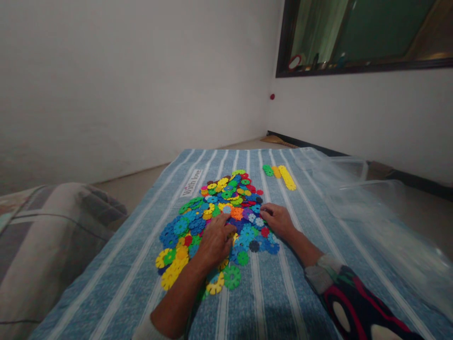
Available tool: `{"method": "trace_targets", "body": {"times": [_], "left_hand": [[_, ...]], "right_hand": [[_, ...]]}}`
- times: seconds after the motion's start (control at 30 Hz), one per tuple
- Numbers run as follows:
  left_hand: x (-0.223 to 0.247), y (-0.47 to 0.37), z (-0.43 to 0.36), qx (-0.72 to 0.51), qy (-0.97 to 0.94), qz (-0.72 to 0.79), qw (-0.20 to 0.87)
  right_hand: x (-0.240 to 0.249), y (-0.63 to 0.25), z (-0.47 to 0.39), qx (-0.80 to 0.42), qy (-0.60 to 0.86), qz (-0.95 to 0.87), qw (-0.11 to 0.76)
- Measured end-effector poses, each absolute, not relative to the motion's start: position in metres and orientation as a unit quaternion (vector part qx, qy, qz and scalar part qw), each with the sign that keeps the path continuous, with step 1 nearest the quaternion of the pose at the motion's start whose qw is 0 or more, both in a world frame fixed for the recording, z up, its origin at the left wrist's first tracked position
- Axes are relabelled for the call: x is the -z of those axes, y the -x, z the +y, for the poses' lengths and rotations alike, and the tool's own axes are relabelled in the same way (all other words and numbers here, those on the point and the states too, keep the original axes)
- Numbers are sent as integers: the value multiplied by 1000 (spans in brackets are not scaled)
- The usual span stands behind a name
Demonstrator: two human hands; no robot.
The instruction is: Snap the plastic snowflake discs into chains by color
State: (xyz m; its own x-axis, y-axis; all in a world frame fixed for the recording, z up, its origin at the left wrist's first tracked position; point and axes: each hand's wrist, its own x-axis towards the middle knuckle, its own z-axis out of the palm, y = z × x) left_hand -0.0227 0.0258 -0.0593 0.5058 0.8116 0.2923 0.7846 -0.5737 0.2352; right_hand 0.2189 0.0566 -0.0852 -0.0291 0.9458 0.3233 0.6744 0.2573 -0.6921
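Note:
A broad heap of flower-shaped plastic building discs (198, 222) in many colours is spread over the striped cloth. My left hand (215, 238) lies over the middle of the heap, its index finger stretched towards some orange discs (237, 213) and its thumb apart. At the heap's right edge, beside pale blue and dark blue discs, my right hand (279, 220) has thumb and fingertips drawn together. Whatever is between those fingertips is too small to make out. Beyond the right hand, a row of yellow discs (287, 178) lies next to an orange and a green group (268, 170).
The blue cloth with white stripes (116, 278) covers the table and bears a "With love" label (191, 183). Clear plastic containers (368, 198) stand along the right side. A grey cloth-covered object (63, 245) is at left, and a white wall (141, 85) rises behind.

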Motion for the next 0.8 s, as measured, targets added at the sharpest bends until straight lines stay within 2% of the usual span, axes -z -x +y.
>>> {"method": "trace_targets", "body": {"times": [0.8], "left_hand": [[51,16,22,-167,-854,490,44]], "right_hand": [[88,-220,58,-165,572,-701,393]]}}
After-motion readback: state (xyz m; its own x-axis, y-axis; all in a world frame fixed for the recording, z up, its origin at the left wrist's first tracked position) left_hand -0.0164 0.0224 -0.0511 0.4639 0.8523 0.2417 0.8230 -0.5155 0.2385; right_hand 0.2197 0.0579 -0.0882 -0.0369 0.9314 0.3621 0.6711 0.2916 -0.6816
